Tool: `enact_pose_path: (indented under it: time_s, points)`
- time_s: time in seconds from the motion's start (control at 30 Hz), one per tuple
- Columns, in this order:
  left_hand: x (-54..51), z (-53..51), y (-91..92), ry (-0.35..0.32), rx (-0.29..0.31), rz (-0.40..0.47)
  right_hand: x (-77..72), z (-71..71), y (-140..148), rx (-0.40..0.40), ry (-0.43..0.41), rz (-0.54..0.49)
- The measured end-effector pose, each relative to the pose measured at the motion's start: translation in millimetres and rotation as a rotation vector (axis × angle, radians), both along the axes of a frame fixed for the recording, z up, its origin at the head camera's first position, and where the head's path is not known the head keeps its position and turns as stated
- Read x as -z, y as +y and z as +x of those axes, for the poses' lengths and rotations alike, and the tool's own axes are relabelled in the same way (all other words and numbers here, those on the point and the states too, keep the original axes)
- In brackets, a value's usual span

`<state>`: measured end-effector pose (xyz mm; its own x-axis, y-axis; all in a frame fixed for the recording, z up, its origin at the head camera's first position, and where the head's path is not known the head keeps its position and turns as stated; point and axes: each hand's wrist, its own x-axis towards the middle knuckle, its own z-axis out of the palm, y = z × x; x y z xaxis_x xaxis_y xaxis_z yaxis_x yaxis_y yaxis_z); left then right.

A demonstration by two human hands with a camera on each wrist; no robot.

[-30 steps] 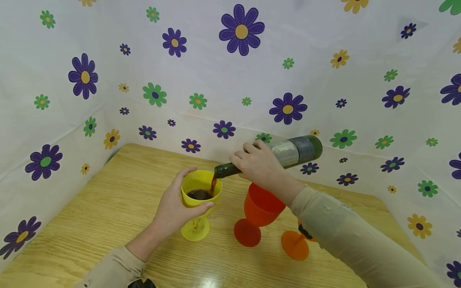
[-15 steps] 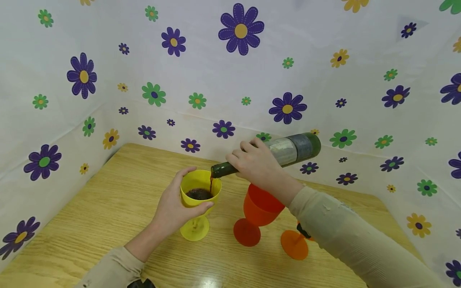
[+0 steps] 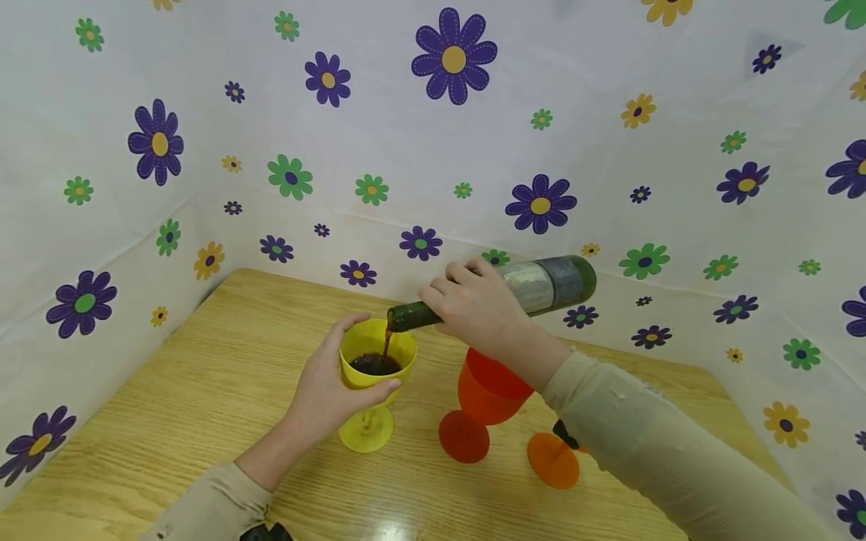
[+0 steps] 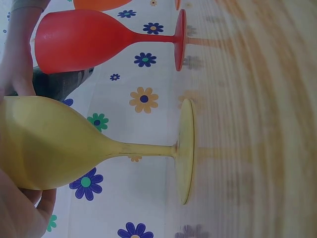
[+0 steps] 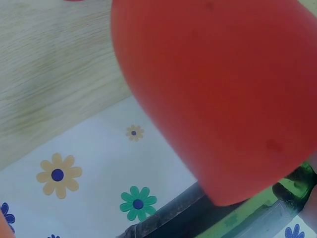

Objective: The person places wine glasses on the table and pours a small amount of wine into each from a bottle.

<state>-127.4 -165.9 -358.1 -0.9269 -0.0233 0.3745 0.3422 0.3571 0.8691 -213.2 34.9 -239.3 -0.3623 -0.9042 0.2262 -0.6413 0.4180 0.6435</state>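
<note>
My right hand (image 3: 479,300) grips a green glass bottle (image 3: 531,285) round its neck and shoulder, tilted with the mouth down to the left. Dark red liquid runs from the mouth into a yellow goblet (image 3: 366,428), where a dark pool shows inside the bowl. Fingers and thumb of my left hand (image 3: 338,379) hold that goblet's bowl from the left side. In the left wrist view, the foot of the yellow goblet (image 4: 185,151) stands on the table. Under my right forearm is a red goblet (image 3: 494,391); its bowl hides much of the bottle (image 5: 183,218) in the right wrist view.
An orange goblet (image 3: 553,460) stands right of the red one, mostly hidden by my right sleeve (image 3: 636,428). Everything rests on a wooden table (image 3: 203,391). Behind and beside it hangs a white cloth (image 3: 379,143) printed with flowers.
The bottle and my right hand have shifted slightly left, so the mouth and the stream sit further over the yellow goblet. My left hand and the goblets stay in place.
</note>
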Motion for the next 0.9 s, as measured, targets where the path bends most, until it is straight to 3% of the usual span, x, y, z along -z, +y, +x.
enact_pose_path:
  time_s: [0.9]
  points:
    - [-0.7, 0.8, -0.5, 0.022, 0.030, 0.024, 1.8, 12.4, -18.2, 0.028, -0.116, -0.051]
